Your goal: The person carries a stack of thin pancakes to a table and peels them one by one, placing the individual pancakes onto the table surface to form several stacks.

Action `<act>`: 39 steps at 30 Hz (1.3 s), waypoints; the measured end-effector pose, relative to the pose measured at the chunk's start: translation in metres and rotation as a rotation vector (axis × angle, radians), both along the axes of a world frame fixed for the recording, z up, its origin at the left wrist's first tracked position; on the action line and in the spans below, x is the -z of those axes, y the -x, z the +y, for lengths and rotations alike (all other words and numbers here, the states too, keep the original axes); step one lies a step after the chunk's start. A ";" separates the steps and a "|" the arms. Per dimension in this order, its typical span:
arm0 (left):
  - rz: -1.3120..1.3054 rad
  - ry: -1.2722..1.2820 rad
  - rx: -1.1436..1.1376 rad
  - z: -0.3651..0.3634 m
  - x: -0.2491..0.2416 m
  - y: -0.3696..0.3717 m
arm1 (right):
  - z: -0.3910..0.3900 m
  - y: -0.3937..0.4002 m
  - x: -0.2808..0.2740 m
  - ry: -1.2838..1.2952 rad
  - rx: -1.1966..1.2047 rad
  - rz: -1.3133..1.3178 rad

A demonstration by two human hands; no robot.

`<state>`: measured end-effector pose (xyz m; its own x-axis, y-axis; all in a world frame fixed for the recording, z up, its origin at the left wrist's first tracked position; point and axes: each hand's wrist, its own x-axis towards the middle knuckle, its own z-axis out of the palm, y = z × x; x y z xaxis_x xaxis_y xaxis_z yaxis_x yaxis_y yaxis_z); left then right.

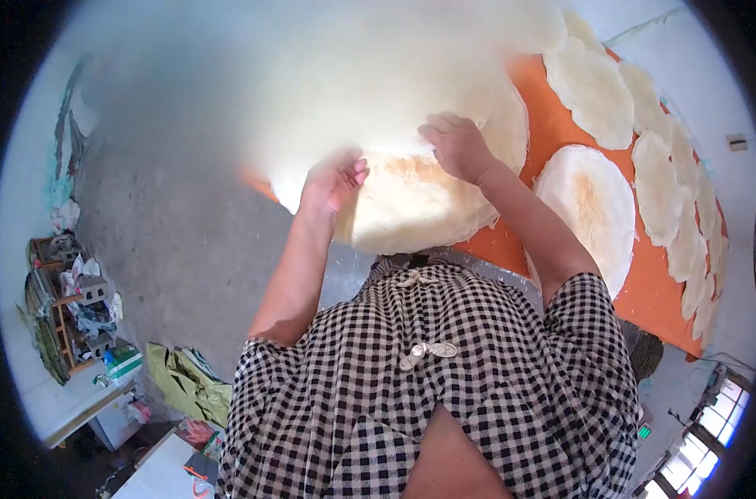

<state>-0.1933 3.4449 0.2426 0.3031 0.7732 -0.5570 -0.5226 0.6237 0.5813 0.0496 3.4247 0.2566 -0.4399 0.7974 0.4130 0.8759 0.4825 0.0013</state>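
Large thin pale round sheets, like flatbreads, lie on an orange surface (540,100). Just in front of my body is a stack of them, the top sheet (407,204) browned near its middle. My left hand (338,176) is at the stack's left part, fingers curled together at the edge of a whitish blur; what they hold is hidden. My right hand (457,145) is above the stack's right part, its fingers bent and pressed together, their tips partly lost in the same blur. A single browned round sheet (587,208) lies right of my right forearm.
More pale rounds (656,187) overlap along the right side of the orange surface. Grey floor (170,249) extends on the left. A cluttered shelf (66,316) stands at the far left, with a yellow-green sack (191,382) near it. A white blur covers the upper middle.
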 end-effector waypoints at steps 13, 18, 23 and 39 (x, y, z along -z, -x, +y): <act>-0.031 0.035 0.040 -0.007 -0.008 0.011 | 0.014 0.016 0.008 -0.156 -0.114 -0.249; -0.093 0.042 0.041 -0.023 0.000 0.012 | 0.042 0.009 -0.012 0.131 0.144 0.018; -0.155 0.009 0.066 -0.028 -0.021 0.012 | 0.110 -0.005 -0.099 -0.578 -0.076 0.060; 0.696 -0.036 -0.303 -0.096 0.027 0.049 | -0.016 0.011 -0.011 0.179 0.139 0.193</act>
<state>-0.2424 3.3491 0.2154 -0.3374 0.7882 -0.5147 -0.1728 0.4856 0.8569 0.0388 3.4091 0.2679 -0.2488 0.9123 0.3254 0.9093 0.3357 -0.2460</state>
